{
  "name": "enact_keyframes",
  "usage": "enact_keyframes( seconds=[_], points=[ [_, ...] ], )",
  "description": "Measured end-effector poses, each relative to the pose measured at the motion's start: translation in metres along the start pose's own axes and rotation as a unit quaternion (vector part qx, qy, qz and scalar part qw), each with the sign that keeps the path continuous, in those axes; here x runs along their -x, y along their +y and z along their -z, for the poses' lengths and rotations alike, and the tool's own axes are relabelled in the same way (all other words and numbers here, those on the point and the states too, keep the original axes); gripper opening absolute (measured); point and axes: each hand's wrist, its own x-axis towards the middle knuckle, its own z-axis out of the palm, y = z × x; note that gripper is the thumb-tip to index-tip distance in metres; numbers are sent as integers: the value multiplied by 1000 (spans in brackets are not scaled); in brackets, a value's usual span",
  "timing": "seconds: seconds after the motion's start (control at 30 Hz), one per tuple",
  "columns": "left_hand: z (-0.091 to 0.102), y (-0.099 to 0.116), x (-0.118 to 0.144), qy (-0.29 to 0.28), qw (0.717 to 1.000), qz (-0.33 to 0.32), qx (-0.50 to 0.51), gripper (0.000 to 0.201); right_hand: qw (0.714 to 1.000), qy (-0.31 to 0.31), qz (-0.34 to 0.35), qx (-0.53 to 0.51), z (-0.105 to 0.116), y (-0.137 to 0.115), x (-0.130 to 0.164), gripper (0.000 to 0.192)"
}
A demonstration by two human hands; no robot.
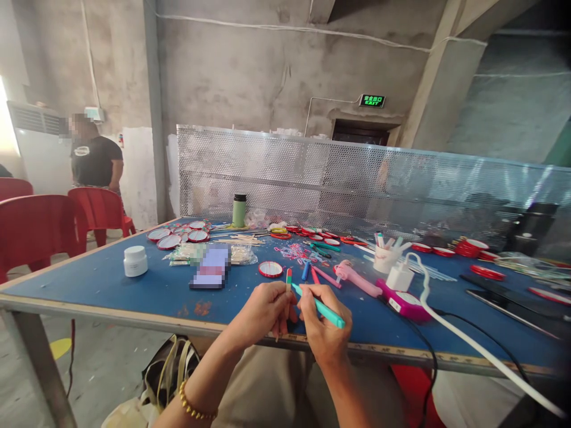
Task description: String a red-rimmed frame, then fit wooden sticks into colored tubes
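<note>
My left hand (pixel 263 309) is closed around a flat craft stick (pixel 289 278) held upright, its top coloured red and green. In my right hand (pixel 325 333) is a turquoise marker (pixel 329 313), gripped like a pen. The marker's tip points left at the stick's coloured part; whether it touches cannot be told. Just beyond my hands lie a blue marker (pixel 306 271), a pink marker (pixel 329 277) and a round red-rimmed disc (pixel 270 269). The lower end of the stick is hidden by my fingers.
On the blue table (pixel 156 297) are a phone (pixel 210 266), white jar (pixel 135 261), green bottle (pixel 239 211), pen cup (pixel 384 257) and magenta device (pixel 407 304). A white cable (pixel 468 345) crosses the right side. A perforated metal screen (pixel 285 172) stands behind. One person (pixel 96 156) stands far left.
</note>
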Motion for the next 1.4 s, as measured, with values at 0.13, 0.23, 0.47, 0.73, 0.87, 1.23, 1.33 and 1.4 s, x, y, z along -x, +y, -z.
enact_keyframes(
  seconds=[0.13,0.23,0.47,0.73,0.87,1.23,1.33,1.4],
  points=[
    [0,-3,-1,0,1000,-2,9,39,1000,12,-11,-9,0,0,1,18],
    [-1,-4,-1,1,1000,-3,6,39,1000,7,-1,-8,0,0,1,18],
    [0,1,0,3,1000,-1,-7,39,1000,-7,3,-12,0,0,-1,17],
    [-1,0,0,2,1000,2,-1,40,1000,0,-7,-6,0,0,0,19],
    [-1,-1,0,2,1000,1,0,40,1000,7,0,-10,1,-1,0,18],
    [-1,2,0,9,1000,1,-24,39,1000,-16,10,-17,0,-2,-1,17],
    [-1,3,0,8,1000,4,-26,39,1000,-19,11,-19,0,-3,-2,17],
    [-2,3,1,9,1000,4,-27,40,1000,-19,10,-22,0,-3,-3,17]
  ],
)
